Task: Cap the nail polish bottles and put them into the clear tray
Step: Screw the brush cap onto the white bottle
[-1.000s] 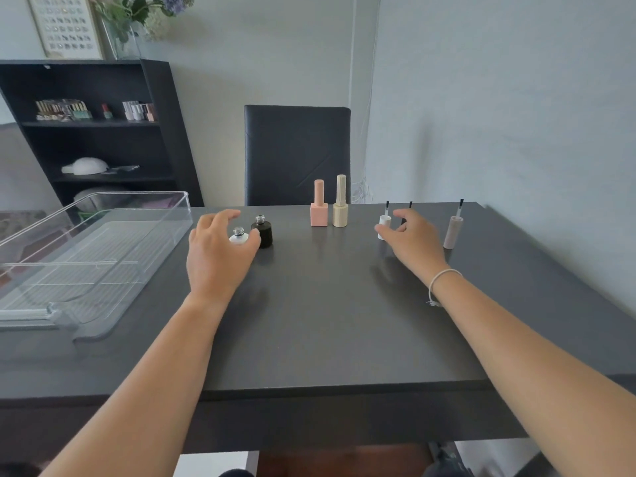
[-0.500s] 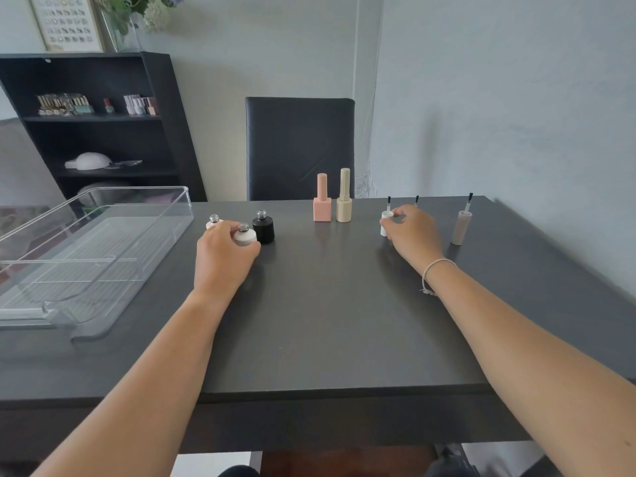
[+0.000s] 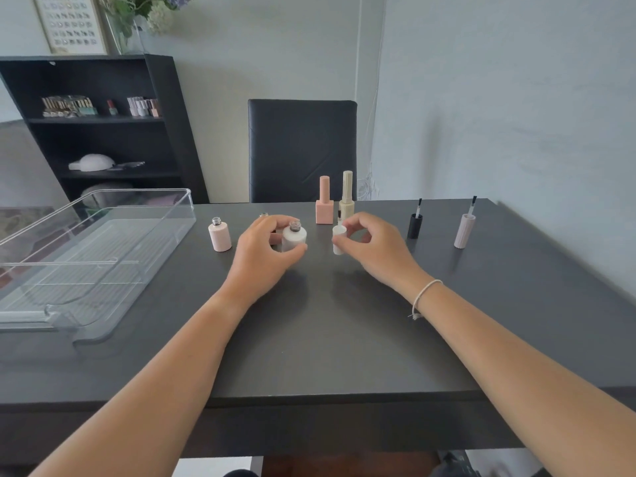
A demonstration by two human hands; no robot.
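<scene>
Bare tabletop (image 3: 327, 339) before hands, clear tray (image 3: 103, 249) at left edge

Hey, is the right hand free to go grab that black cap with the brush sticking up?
Probably not yet. The right hand is closed on the white cap. The black cap stands just to its right with bare table between them, so the path looks open once the hand is empty.

No text, brand or number can be read. A framed chart (image 3: 70, 24) is seen above the black shelf (image 3: 103, 129), but its small marks are blurred.
</scene>
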